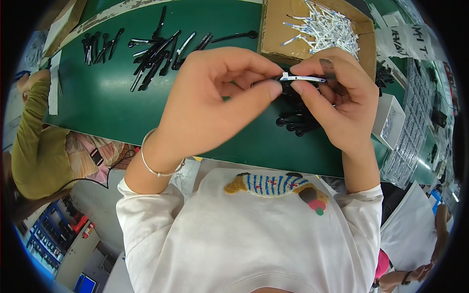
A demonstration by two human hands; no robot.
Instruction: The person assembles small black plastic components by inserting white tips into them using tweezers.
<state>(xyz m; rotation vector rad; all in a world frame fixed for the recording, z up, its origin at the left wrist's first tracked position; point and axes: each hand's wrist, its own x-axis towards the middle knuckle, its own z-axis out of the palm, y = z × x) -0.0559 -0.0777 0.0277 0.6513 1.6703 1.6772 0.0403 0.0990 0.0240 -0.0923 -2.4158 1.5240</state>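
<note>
Upper body: white shirt (pixel 234 234), loose sleeves (pixel 146 215). Chest: textured motif (pixel 271 185), tan and brown ends, blue-and-white striped middle with small red marks; pink-red and green round spots beside the brown end. Left wrist (pixel 163 149): thin pale metallic bangle (pixel 146 163). Right hand (pixel 344 105): dark grey patch (pixel 327 68) on one finger, nature unclear.

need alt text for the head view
A left hand and right hand pinch a slim white-and-black piece over a green table. Loose black parts lie beyond the left hand, and a cardboard box of white strips beyond the right.
</note>
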